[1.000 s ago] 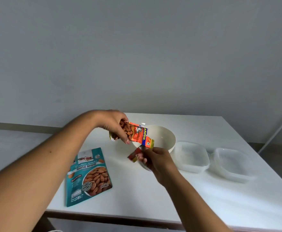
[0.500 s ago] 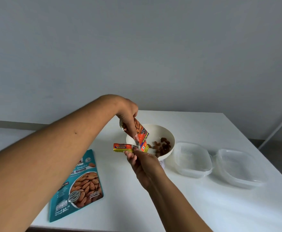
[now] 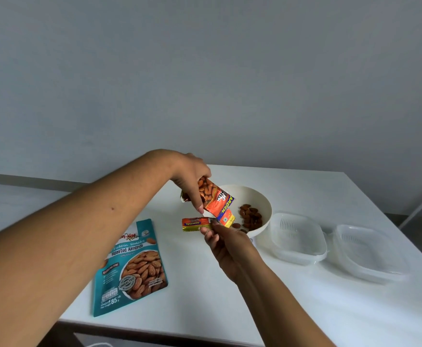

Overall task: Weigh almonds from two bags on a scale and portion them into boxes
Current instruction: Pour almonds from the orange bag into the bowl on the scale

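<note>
Our left hand [image 3: 190,177] grips the tipped orange bag [image 3: 213,197] over the bowl [image 3: 256,194]; our right hand [image 3: 230,246] pinches its torn strip [image 3: 194,224]; almonds [image 3: 251,217] could miss the rim if the mouth drifts

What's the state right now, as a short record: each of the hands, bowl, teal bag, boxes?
left hand: holds the orange packet, tilted down toward the bowl
right hand: pinches the torn strip near the packet's lower end
bowl: white, almonds inside
teal bag: flat on the table, left of the bowl
boxes: two clear, right of the bowl, no almonds inside
</note>
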A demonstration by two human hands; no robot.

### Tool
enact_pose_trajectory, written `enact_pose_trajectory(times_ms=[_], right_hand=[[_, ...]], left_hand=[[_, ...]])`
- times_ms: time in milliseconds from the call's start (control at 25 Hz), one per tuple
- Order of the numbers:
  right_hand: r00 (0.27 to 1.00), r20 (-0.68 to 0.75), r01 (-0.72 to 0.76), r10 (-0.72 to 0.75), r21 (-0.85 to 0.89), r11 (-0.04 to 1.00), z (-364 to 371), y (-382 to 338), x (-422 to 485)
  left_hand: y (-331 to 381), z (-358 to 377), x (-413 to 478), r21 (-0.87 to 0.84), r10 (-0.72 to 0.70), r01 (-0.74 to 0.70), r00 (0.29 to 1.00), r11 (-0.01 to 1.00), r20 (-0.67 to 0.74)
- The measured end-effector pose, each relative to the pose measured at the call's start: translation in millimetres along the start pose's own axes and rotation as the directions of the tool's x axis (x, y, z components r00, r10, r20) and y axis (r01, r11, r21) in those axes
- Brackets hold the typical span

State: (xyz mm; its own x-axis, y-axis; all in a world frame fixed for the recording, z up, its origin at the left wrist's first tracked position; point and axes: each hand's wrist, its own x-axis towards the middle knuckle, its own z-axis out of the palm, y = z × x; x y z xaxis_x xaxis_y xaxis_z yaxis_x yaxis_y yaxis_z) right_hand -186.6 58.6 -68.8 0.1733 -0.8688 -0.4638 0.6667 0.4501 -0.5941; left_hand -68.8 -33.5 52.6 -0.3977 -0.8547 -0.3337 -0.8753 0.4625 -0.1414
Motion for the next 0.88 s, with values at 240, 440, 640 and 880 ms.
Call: enact_pose_trajectory(times_ms=[240,440,640,880], right_hand=[[1.0,0.002,0.009,-0.009,0.012,1.0,5,4,-5],[0.988,0.045,0.155,-0.149,-0.179,0.972,9,-6,-9],[0.859,0.168,0.469,-0.483,-0.635,0.614,6,-32,-14],[0.879,0.17,0.474,-0.445,-0.4,0.784,11,-23,-23]], left_hand=[[6,-1,-4,0.055,-0.01,0.013,0.999,0.998,-0.043],[-1,1,-41,-0.145,-0.086,0.069,0.989,0.987,-0.12],[-3,61,-74,-0.663,-0.249,0.057,0.948,0.746,-0.199],[31,132,-90,-0.866,-0.498,0.028,0.827,0.5,-0.261]])
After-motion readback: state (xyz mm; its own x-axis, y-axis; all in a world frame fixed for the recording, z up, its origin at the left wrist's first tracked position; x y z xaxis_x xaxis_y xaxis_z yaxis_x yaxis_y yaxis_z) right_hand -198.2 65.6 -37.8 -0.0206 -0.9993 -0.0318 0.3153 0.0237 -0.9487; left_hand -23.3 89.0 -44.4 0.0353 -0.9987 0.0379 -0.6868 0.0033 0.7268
